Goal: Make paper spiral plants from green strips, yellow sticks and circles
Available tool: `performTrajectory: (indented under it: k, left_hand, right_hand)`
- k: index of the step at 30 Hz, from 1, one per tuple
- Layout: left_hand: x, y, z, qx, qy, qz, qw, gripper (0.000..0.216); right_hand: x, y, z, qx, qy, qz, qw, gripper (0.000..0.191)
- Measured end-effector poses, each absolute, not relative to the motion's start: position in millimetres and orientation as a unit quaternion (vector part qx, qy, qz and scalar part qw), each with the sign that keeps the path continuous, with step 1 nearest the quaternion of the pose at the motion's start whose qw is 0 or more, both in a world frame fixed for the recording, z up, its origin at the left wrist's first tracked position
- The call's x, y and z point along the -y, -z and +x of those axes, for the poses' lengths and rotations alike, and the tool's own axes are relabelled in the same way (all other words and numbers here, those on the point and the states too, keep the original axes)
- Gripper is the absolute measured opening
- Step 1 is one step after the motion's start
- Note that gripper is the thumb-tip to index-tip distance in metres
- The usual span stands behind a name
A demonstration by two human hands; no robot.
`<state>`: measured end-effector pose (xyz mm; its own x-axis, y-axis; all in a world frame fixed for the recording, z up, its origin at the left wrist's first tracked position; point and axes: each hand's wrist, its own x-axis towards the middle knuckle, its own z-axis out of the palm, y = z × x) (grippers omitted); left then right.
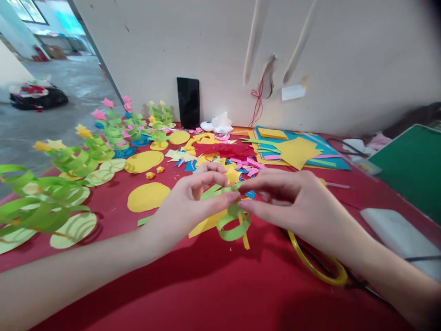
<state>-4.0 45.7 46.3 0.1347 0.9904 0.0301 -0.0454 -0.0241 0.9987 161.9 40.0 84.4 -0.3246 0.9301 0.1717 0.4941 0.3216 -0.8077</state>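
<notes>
My left hand (193, 202) and my right hand (292, 202) meet above the red tablecloth (206, 285), both pinching a curled green paper strip (234, 220) with a thin yellow strip hanging from it. A small yellow paper star (232, 175) sits right at the fingertips, on top of the green piece. Thumb and forefinger of each hand are pressed together on the paper. Below my right hand lie scissors with a yellow handle loop (317, 264).
Green spiral paper trees (72, 158) with stars stand in a row at the left. Yellow paper discs (146, 196), coloured scraps (220, 156) and stacked paper sheets (299, 149) cover the middle and back. A black phone (188, 102) leans on the wall; a green mat (409, 170) lies at right.
</notes>
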Motion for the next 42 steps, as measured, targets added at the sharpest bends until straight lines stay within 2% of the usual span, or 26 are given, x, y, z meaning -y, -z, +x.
performTrajectory:
  k: [13,17,20,24,35,42]
  left_hand:
    - [-50.3,-42.8,-6.3,-0.400,-0.451,0.598,0.529,0.012]
    - [-49.4,-37.6,-5.7,-0.405,-0.484,0.608,0.482,0.022]
    - [-45.3,-35.6,-5.3,-0.402,-0.444,0.658,0.456,0.023]
    - [-38.8,-37.1,-4.7,-0.395,-0.391,0.707,0.438,0.018]
    - [-35.7,-38.4,-4.6,-0.378,-0.398,0.720,0.425,0.006]
    - [-33.0,-39.5,-4.4,-0.383,-0.392,0.713,0.437,0.005]
  right_hand:
    - [-51.8,-81.4,167.3,0.759,-0.385,-0.439,0.288,0.008]
    - [-52.4,-83.7,172.5,0.702,-0.392,-0.486,0.342,0.005]
    - [-50.0,-84.9,175.5,0.667,-0.413,-0.487,0.384,0.003]
    - [-44.2,-85.5,176.0,0.666,-0.421,-0.474,0.394,0.007]
    - [-37.4,-83.5,172.2,0.676,-0.413,-0.484,0.372,0.009]
    - [-37.4,-84.3,168.9,0.668,-0.421,-0.490,0.369,0.007]
